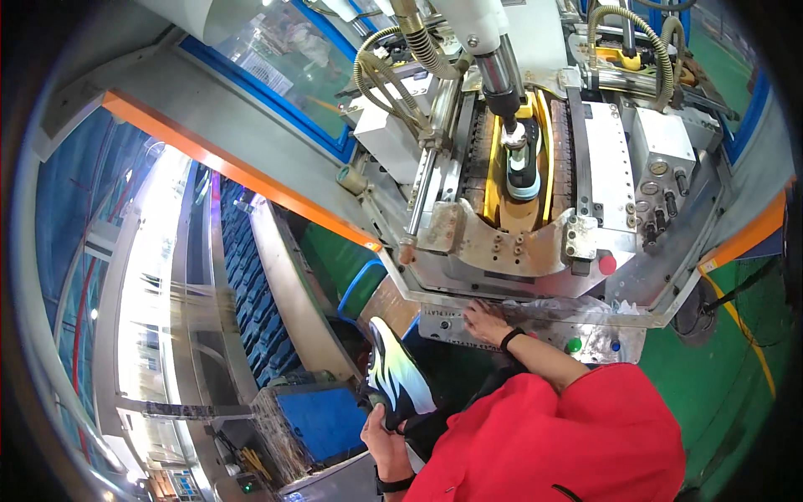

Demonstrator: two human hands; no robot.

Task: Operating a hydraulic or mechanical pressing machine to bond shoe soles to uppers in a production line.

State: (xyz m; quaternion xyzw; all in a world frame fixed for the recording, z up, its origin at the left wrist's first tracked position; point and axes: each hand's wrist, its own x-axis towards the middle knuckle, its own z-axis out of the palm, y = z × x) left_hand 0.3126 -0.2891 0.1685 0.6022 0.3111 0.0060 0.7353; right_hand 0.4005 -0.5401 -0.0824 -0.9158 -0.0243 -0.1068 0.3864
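Observation:
My left hand (383,431) grips a black shoe (400,372) with a flame pattern running from white and yellow to light blue. The shoe is held upright, toe up, the thumb at its lower end. Ahead, my right hand (485,322), with a black band at the wrist, rests on the grey control panel (548,341) at the machine's front, near its left end; its fingers are spread and nothing shows in them. Inside the press, another shoe (524,180), dark with a pale blue-white edge, sits between yellow pads (493,180) under a metal press rod (504,100).
A red button (607,265) sits on the machine's front; a green button (573,344) and a blue button (616,345) are on the panel. At left runs a conveyor (251,284) with a ridged blue surface, beside a blue-topped box (322,422). Orange-edged frames (234,167) flank the press.

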